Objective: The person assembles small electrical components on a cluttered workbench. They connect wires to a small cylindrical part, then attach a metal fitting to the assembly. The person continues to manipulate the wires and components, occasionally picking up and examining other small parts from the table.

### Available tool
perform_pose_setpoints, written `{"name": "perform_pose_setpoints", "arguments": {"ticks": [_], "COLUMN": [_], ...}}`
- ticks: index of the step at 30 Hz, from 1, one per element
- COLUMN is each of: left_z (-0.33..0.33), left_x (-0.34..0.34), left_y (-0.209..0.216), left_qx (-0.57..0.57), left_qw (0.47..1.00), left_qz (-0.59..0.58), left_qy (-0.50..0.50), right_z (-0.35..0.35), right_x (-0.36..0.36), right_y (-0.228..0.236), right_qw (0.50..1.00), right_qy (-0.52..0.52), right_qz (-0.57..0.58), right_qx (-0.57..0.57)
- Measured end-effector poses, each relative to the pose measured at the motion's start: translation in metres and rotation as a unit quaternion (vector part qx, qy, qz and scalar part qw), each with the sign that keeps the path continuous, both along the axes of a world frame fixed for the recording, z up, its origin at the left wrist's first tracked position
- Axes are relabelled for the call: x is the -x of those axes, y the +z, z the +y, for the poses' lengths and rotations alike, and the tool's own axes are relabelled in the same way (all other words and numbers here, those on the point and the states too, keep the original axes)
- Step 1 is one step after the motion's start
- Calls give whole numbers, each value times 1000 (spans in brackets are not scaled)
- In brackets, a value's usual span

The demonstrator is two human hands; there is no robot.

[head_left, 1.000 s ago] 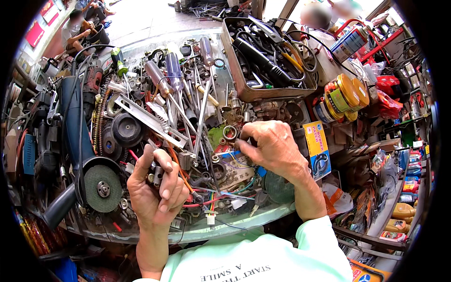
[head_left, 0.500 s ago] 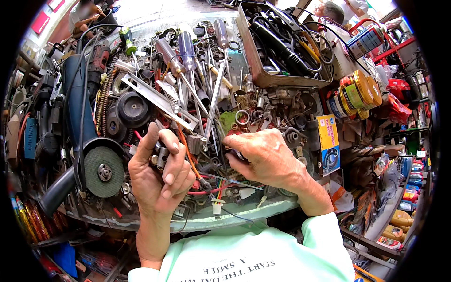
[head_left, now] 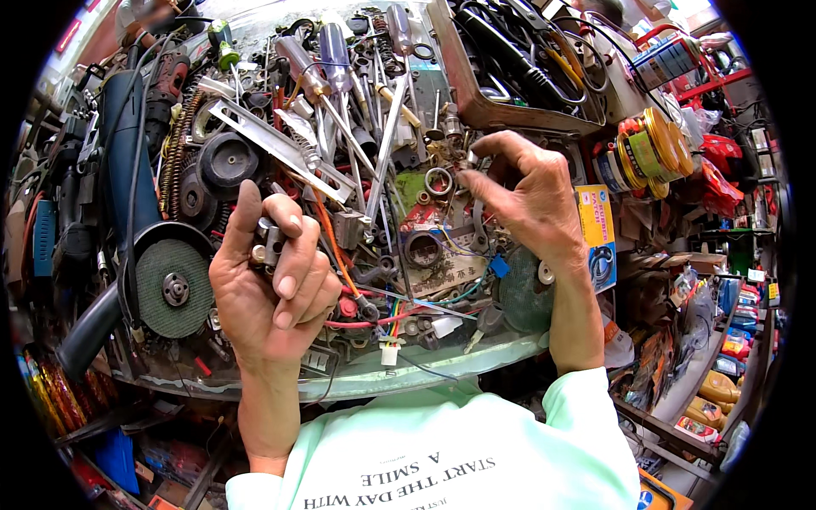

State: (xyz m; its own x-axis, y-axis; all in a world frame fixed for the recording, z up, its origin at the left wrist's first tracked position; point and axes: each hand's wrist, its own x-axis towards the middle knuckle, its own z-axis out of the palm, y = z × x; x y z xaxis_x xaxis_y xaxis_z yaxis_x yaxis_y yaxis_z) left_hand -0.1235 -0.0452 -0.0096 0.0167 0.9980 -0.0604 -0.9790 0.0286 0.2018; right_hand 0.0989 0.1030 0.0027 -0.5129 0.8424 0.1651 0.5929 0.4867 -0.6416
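Observation:
My left hand (head_left: pixel 276 285) is raised over the near edge of the bench, its fingers curled around small metal cylindrical pieces (head_left: pixel 270 240). Their exact kind cannot be made out. Over the right part of the heap, my right hand (head_left: pixel 535 191) has thumb and index finger apart. Between those fingertips sits a small shiny metal cylinder (head_left: pixel 472 158) among the loose parts; whether they touch it I cannot tell. The other right fingers are partly hidden. Just left of that hand lies a metal ring (head_left: pixel 438 181), with a wider dark ring (head_left: pixel 423 249) nearer me.
An angle grinder (head_left: pixel 174 289) lies at left. Several screwdrivers (head_left: pixel 336 59) and a slotted metal bracket (head_left: pixel 272 149) cover the middle. At the back right stands a metal tray (head_left: pixel 518 115) of tools. A yellow and blue box (head_left: pixel 597 238) and stacked round tins (head_left: pixel 650 161) are at right.
My right hand has moved away from me and right, its fingers parting and uncovering rings and wires. My left hand still holds the metal pieces, slightly turned. The view has tilted a little.

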Motion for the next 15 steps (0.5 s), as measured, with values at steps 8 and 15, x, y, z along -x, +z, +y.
{"name": "perform_pose_setpoints", "arguments": {"ticks": [8,15], "left_z": [2,1], "left_x": [0,-4], "left_y": [-3,-3], "left_qx": [-26,-18], "left_qw": [1000,1000], "left_qz": [-4,-14], "left_qy": [-6,-21], "right_z": [-6,-58], "right_x": [-44,-65], "right_y": [41,31], "right_qw": [998,984], "right_qy": [62,90], "right_qz": [0,-155], "right_qx": [-30,12]}}
